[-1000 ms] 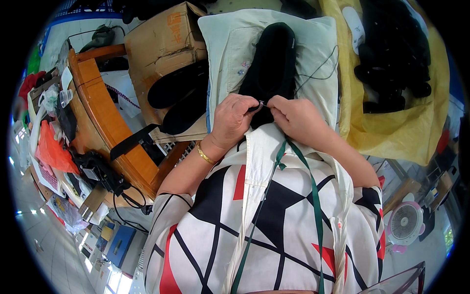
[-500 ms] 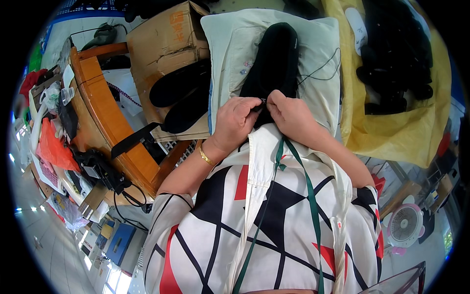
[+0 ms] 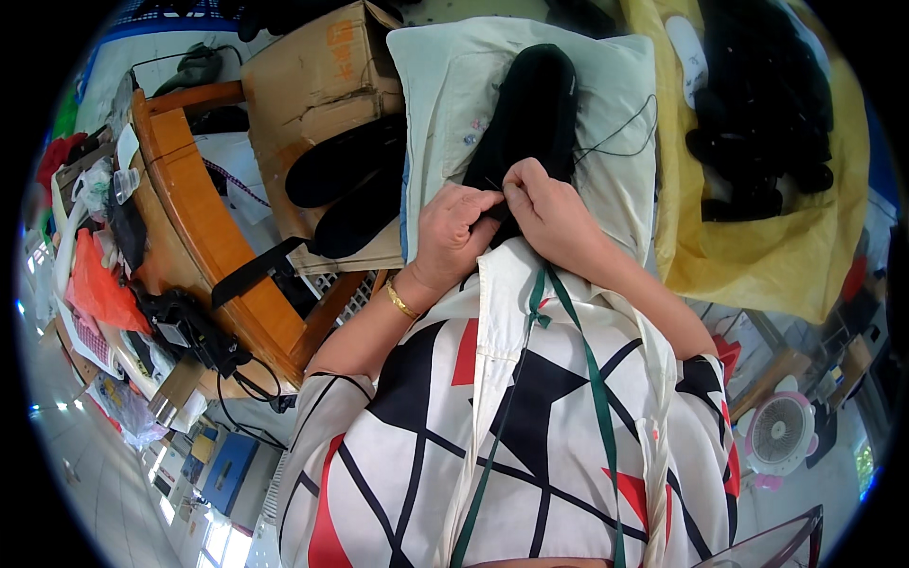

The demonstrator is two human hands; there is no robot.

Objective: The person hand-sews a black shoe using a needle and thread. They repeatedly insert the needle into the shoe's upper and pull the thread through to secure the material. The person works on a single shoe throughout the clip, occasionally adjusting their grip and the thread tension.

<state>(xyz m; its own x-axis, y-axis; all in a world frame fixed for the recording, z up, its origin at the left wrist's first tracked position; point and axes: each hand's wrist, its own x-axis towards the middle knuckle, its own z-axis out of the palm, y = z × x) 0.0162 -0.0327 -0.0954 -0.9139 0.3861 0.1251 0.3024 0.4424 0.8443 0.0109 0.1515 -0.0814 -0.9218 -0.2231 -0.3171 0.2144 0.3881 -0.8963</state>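
A black fabric shoe [image 3: 536, 104] lies on a pale cushion [image 3: 436, 66] in front of me, its near end under my hands. My left hand [image 3: 456, 222] is closed on the shoe's near edge, thumb and forefinger pinched together. Beside it my right hand [image 3: 544, 204] is pinched closed above the shoe. A thin, needle-like sliver shows by its fingertips, too fine to make out surely. Dark thread [image 3: 620, 151] loops over the cushion to the right of the shoe. The part of the shoe between my fingers is hidden.
Two black shoes or soles [image 3: 346, 163] rest against a cardboard box [image 3: 303, 76] at left, next to an orange wooden frame [image 3: 204, 180]. Yellow cloth [image 3: 767, 256] at right bears a heap of black pieces [image 3: 767, 104] and a white insole [image 3: 688, 52]. A fan [image 3: 781, 433] stands lower right.
My right hand has risen slightly and moved a little left and away from me over the shoe. My left hand and the shoe stay nearly in place.
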